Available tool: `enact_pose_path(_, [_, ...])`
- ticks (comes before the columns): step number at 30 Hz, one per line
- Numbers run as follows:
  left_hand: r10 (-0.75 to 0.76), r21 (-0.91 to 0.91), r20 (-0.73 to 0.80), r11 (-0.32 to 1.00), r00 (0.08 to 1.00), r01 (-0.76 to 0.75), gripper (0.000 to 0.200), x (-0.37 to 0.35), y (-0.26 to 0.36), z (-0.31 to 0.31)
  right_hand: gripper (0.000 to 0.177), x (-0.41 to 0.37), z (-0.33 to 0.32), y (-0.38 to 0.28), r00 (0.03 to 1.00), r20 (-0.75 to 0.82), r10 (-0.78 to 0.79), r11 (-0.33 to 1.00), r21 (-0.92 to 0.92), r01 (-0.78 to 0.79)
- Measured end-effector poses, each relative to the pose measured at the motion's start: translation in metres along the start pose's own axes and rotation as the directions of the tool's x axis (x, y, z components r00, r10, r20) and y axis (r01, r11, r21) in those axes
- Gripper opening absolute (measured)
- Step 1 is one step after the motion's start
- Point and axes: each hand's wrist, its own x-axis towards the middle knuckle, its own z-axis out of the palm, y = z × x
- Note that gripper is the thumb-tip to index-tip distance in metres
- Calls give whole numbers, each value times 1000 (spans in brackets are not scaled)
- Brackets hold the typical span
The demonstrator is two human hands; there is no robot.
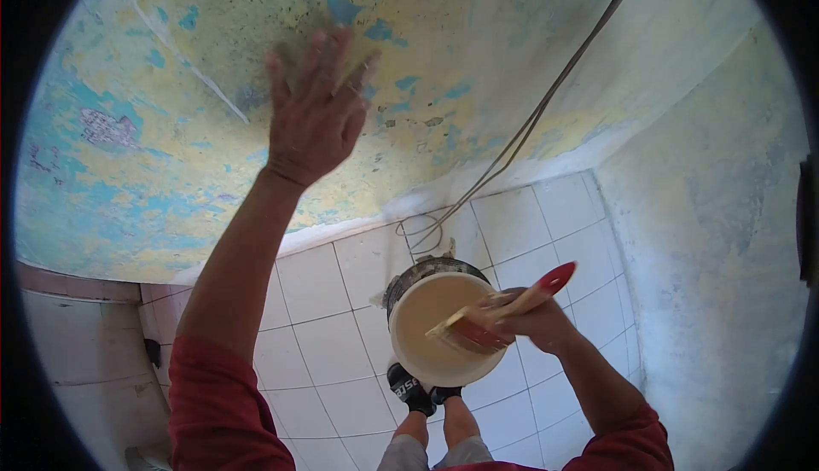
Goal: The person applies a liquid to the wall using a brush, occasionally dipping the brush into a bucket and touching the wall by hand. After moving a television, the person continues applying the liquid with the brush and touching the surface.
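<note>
My left hand (314, 117) is raised at the peeling wall (461, 61), its fingers spread and slightly blurred by motion, with nothing in them. Patches of yellow, blue and grey show on the wall around it. Lower right, my right hand (536, 324) grips a paintbrush (478, 332) by its pale handle, whose red end points up to the right. The wide bristles overlap a round white bucket (401, 358) of cream-coloured paint (418, 305). That bucket stands over a dark, paint-stained container (433, 266), most of which is hidden beneath it.
White floor tiles (324, 347) lie below, and my feet (411, 388) are close by the bucket. A thin cable (546, 100) hangs along the wall and ends in loops on the floor. Another wall (699, 206), whitish and patchy, closes off the right side.
</note>
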Motion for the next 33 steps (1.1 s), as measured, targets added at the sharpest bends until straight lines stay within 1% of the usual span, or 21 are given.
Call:
enact_pose_path(1, [-1,0,-3,1000,1000,1,56,9,-8,-1,31,-5,-5,3,989,-54,140,926,361,-111])
enact_pose_path(2, [-27,37,-102,999,994,30,56,19,-16,-1,31,-7,-8,10,989,-53,141,927,358,-113])
enact_pose_path(3, [-50,69,-196,996,979,65,57,27,-22,-1,38,-8,-9,20,990,-39,132,745,663,-73])
enact_pose_path(4, [-58,64,-188,995,981,72,57,30,-26,1,45,-8,-8,20,992,-29,126,466,884,-33])
enact_pose_path(5, [-50,111,-206,991,977,74,56,32,-29,3,60,-8,-5,10,996,-22,81,376,927,-11])
enact_pose_path(9, [1,292,-269,953,963,81,57,36,-35,17,70,9,-9,-12,988,-141,63,396,912,105])
enact_pose_path(12, [29,351,-310,932,950,86,56,40,-33,21,62,47,-28,-39,927,-343,-153,633,686,359])
enact_pose_path(14, [38,427,-330,897,943,113,56,41,-32,21,51,78,-42,-42,820,-484,-306,850,248,464])
enact_pose_path(15, [91,426,-412,899,907,103,56,44,-37,29,51,94,-46,-42,826,-481,-296,856,251,453])
enact_pose_path(16, [84,423,-403,900,911,104,56,43,-36,30,45,111,-48,-42,702,-430,-568,821,-233,521])
enact_pose_path(17, [81,443,-405,889,911,118,57,43,-35,30,39,129,-51,-41,580,-242,-778,572,-654,494])
enact_pose_path(18, [79,462,-405,878,911,129,57,43,-35,30,39,151,-55,-36,589,-243,-770,581,-649,491])
enact_pose_path(19, [247,537,-482,842,841,61,57,47,-54,43,36,176,-60,-27,509,-137,-850,421,-756,501])
enact_pose_path(20, [243,535,-472,843,847,56,57,47,-64,46,33,195,-63,-21,428,-14,-904,246,-835,492])
enact_pose_path(21, [310,594,-473,804,825,39,58,48,-71,46,33,207,-67,-19,438,-17,-899,256,-832,493])
enact_pose_path(23, [347,627,-473,778,810,33,58,47,-69,46,32,220,-71,-16,684,-65,-727,409,-841,355])
enact_pose_path(24, [345,627,-470,779,812,32,58,48,-71,47,32,221,-70,-13,686,-64,-725,411,-839,356])
enact_pose_path(27, [375,666,-472,745,798,44,57,48,-75,48,32,219,-76,-11,631,32,-775,286,-873,396])
enact_pose_path(29, [359,642,-475,766,803,37,57,47,-73,47,28,221,-87,-26,514,164,-842,66,-914,400])
enact_pose_path(32, [376,658,-478,752,794,41,56,47,-75,48,29,209,-75,-67,309,26,-951,134,-865,484])
enact_pose_path(33, [372,657,-480,753,795,44,56,44,-64,29,29,205,-69,-78,311,29,-950,132,-865,484])
